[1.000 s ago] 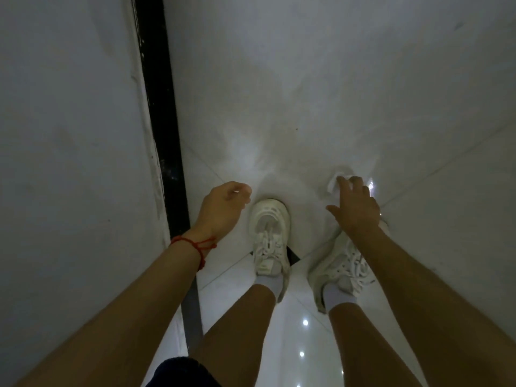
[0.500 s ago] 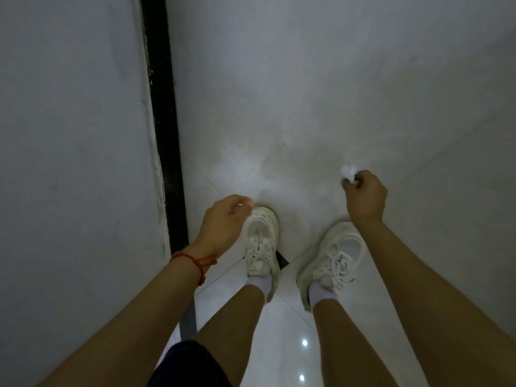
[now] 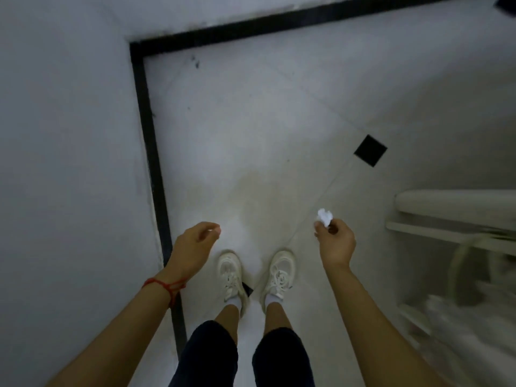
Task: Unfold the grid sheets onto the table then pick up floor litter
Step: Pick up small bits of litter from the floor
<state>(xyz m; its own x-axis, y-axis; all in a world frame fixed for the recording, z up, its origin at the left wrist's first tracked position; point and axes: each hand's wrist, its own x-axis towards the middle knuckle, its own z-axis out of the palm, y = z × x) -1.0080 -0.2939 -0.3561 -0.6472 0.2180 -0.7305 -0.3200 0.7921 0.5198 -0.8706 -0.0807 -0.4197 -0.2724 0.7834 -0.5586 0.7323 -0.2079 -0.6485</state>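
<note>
Litter pickup under way: right hand [image 3: 336, 244] pinching a small crumpled white paper scrap [image 3: 324, 217] in fingertips, above the pale tiled floor [image 3: 251, 121]. Left hand [image 3: 195, 245] loosely curled, empty. Next: finding somewhere to bin it.

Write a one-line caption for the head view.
Right hand pinches a crumpled white paper scrap above the tiled floor; left hand holds nothing.
</note>
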